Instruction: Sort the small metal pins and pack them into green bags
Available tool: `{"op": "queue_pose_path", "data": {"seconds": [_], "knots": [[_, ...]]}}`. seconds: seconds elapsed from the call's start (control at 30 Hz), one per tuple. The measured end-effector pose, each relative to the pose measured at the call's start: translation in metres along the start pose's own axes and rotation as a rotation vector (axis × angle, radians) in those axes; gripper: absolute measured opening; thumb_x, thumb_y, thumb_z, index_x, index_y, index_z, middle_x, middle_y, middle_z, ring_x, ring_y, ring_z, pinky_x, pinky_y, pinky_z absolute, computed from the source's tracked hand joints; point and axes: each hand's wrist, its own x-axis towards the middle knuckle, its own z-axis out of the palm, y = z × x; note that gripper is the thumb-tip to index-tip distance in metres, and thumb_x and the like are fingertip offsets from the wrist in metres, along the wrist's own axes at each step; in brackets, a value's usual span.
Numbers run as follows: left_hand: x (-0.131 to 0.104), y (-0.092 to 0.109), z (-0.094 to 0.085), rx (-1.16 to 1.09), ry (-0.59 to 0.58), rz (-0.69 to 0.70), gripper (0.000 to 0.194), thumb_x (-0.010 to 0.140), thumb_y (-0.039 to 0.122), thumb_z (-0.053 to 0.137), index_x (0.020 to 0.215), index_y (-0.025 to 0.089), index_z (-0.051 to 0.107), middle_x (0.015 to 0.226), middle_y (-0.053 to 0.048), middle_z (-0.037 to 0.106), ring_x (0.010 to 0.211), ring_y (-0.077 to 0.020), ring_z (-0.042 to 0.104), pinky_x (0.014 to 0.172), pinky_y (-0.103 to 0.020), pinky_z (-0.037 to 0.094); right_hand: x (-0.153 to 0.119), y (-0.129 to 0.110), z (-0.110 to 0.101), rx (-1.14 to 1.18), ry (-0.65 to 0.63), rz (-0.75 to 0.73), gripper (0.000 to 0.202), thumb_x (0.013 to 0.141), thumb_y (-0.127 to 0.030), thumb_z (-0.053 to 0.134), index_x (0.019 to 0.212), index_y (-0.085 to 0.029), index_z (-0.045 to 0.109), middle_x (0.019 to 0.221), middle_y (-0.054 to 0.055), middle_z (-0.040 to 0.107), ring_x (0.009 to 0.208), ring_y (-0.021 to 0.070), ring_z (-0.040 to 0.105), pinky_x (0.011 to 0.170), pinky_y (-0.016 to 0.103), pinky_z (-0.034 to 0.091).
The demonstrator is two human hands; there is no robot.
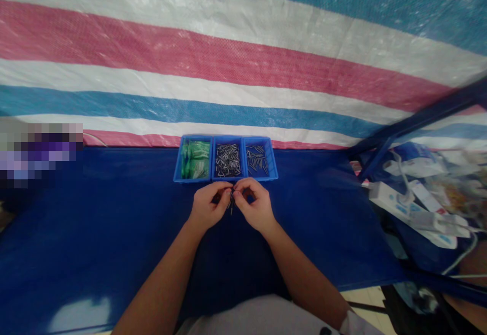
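Note:
My left hand (211, 204) and my right hand (254, 204) meet just in front of three joined blue bins, fingertips pinched together. Between them is a small, thin metal piece (232, 208) pointing downward; its exact shape is too small to tell. The left bin (177, 166) holds green and clear packets (198, 157). Many short dark metal pieces (227, 160) fill the middle bin. Fewer slim metal pieces (257, 158) lie scattered in the right bin (273, 168).
The bins stand on a dark blue table (125, 223) against a striped plastic sheet (228, 56). At right are a blue metal frame (422, 116), a white power strip (399, 208) with cables, and plastic bags (422, 162). A pixelated area covers the left edge.

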Motion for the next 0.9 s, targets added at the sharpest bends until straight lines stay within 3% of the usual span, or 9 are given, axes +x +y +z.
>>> {"op": "queue_pose_path", "data": {"seconds": [0.17,0.33,0.43,0.9], "knots": [[-0.001,-0.004,0.003,0.024,0.011,0.013,0.013,0.084,0.024,0.058,0.092,0.018,0.067,0.058,0.004,0.06,0.05,-0.0076,0.055,0.053,-0.019,0.046,0.0,0.004,0.004,0.062,-0.001,0.094,0.01,0.082,-0.029,0.061,0.082,-0.02,0.063,0.069,0.0,0.064,0.057,0.0115,0.055,0.055,0.025,0.047],[0.0,-0.005,0.003,0.017,0.041,-0.007,0.016,0.084,0.025,0.059,0.096,0.018,0.067,0.06,0.003,0.061,0.051,-0.0078,0.056,0.054,-0.019,0.047,0.001,0.01,0.006,0.129,0.03,0.124,0.013,0.083,-0.03,0.062,0.085,-0.019,0.067,0.077,0.003,0.068,0.065,0.0134,0.061,0.063,0.027,0.051],[0.001,-0.004,0.002,0.018,0.034,-0.006,0.013,0.085,0.025,0.058,0.09,0.018,0.067,0.062,0.002,0.063,0.052,-0.0081,0.057,0.054,-0.019,0.046,0.002,0.012,0.006,0.148,0.044,0.125,0.012,0.082,-0.03,0.064,0.086,-0.019,0.068,0.083,0.004,0.07,0.069,0.0144,0.063,0.067,0.028,0.053],[-0.001,-0.008,0.001,0.03,-0.01,-0.13,0.015,0.09,0.029,0.052,0.095,0.018,0.061,0.061,0.004,0.062,0.048,-0.0082,0.055,0.05,-0.018,0.042,0.002,0.014,0.008,0.223,0.116,0.197,0.019,0.079,-0.033,0.068,0.094,-0.021,0.071,0.08,0.003,0.071,0.066,0.0146,0.064,0.063,0.028,0.055]]}}
